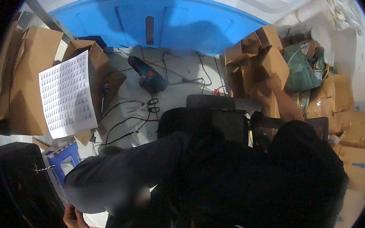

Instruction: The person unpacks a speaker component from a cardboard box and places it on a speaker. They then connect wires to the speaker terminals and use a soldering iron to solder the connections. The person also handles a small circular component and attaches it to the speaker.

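Note:
My right hand (273,83) reaches from a black sleeve to an open cardboard box (274,61) on the right. It overlaps the box's side; the fingers are smeared and partly lost against the cardboard, so their grip is unclear. At the lower left, my left hand (77,225) is beside grey trouser cloth (123,169), fingers loosely bent and apart, with nothing seen in them. A white sheet with rows of small printed marks (67,94) leans on cardboard at the left.
On the floor lie a dark green cordless drill (148,76), scissors (146,106) and loose black cables (124,128). A blue panel (167,22) stands at the back. A green sack (301,67) and stacked cartons (357,129) fill the right; a blue plastic stool (65,158) stands left.

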A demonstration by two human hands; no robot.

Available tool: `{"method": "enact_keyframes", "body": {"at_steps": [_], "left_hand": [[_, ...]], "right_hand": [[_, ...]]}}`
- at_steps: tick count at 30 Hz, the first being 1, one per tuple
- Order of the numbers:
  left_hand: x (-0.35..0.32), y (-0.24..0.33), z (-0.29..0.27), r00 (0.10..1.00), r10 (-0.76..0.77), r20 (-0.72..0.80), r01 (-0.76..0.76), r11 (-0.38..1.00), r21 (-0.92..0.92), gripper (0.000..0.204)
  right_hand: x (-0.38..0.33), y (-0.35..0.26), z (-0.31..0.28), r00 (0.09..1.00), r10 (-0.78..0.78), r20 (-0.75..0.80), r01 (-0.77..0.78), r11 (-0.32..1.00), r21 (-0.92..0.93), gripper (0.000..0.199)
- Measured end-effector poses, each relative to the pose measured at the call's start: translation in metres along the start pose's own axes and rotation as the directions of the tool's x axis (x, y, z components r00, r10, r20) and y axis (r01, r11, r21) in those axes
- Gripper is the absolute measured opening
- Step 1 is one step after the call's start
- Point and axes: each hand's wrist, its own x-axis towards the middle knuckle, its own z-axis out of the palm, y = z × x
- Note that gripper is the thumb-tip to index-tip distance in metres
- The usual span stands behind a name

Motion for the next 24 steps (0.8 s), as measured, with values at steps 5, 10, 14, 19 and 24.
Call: {"method": "enact_keyframes", "body": {"at_steps": [5,10,14,19,24], "left_hand": [[-0.005,0.01,0.015,0.993,0.042,-0.107,-0.06,0.982,-0.177,0.025],[-0.007,0.037,0.021,0.991,0.126,0.031,-0.121,0.982,-0.148,0.018],[-0.014,0.056,0.025,0.986,0.165,-0.029,-0.167,0.98,-0.112,0.014],[-0.026,0.07,0.024,0.961,0.269,-0.059,-0.273,0.96,-0.068,0.012],[-0.026,0.069,0.022,0.956,0.292,-0.01,-0.291,0.946,-0.146,0.019]], "right_hand": [[0.002,0.023,-0.043,0.991,-0.128,-0.024,0.127,0.991,-0.046,0.029],[0.061,0.081,-0.135,0.997,-0.03,0.067,0.044,0.978,-0.203,0.042],[0.088,0.143,-0.188,0.996,-0.089,0.016,0.091,0.979,-0.185,0.044],[0.11,0.243,-0.25,0.99,0.005,-0.141,0.015,0.99,0.142,0.044],[0.126,0.307,-0.377,0.883,0.119,-0.454,0.085,0.911,0.404,0.042]]}}
